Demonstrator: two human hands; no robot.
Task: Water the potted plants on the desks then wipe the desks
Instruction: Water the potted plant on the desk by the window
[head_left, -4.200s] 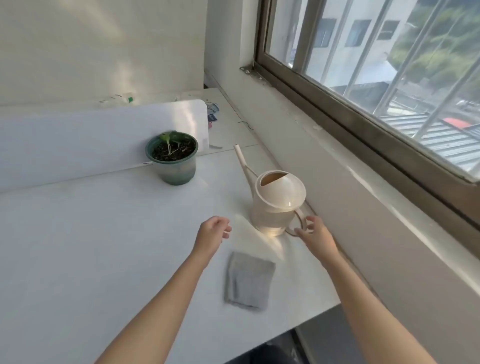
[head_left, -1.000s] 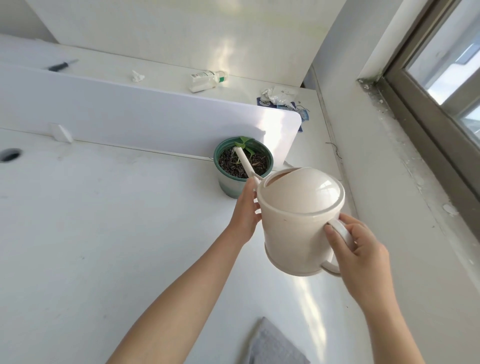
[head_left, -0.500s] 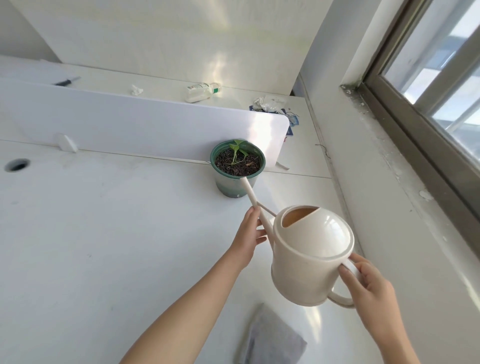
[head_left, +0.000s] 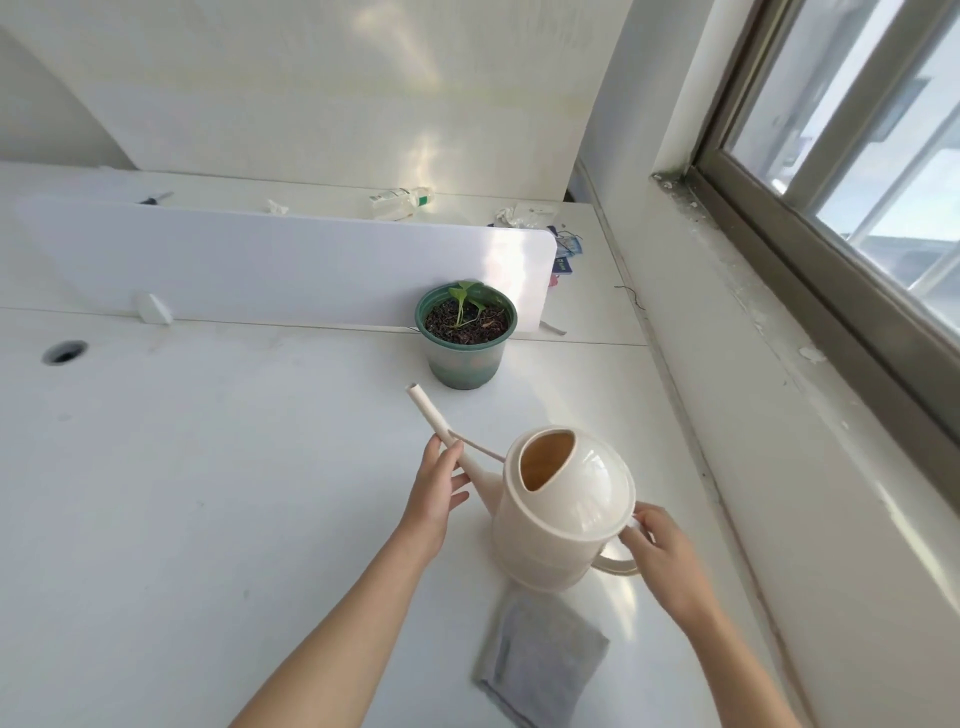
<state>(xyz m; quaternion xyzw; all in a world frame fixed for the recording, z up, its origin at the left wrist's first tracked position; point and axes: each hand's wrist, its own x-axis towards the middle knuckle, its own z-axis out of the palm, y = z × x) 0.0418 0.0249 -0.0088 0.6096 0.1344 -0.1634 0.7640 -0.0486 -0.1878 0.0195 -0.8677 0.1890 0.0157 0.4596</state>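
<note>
Desk by the window. A smooth, cream plastic watering can, round-bodied with a domed top, is sitting low over the white desk, near its window-side edge. Can't tell whether its base is touching the surface. Through the teardrop opening the inside is showing tan; no water level to make out.

The right hand is gripping the loop handle, fingers curled around it. The left hand is resting against the long thin spout; its fingers are mostly straight and slightly apart, with the index lying along the tube and the thumb hidden behind it.

The spout's open tip is pointing toward a green plastic pot and stopping short of it. The pot is holding dark, crumbly soil and one small green seedling. It is standing just in front of a matte white partition with a rounded corner.

A grey folded cloth, soft and blurred, is lying flat below the can, its top edge tucked out of sight under the can's body.

Beyond the partition a small bottle is lying on its side; the label is too small to read.
</note>
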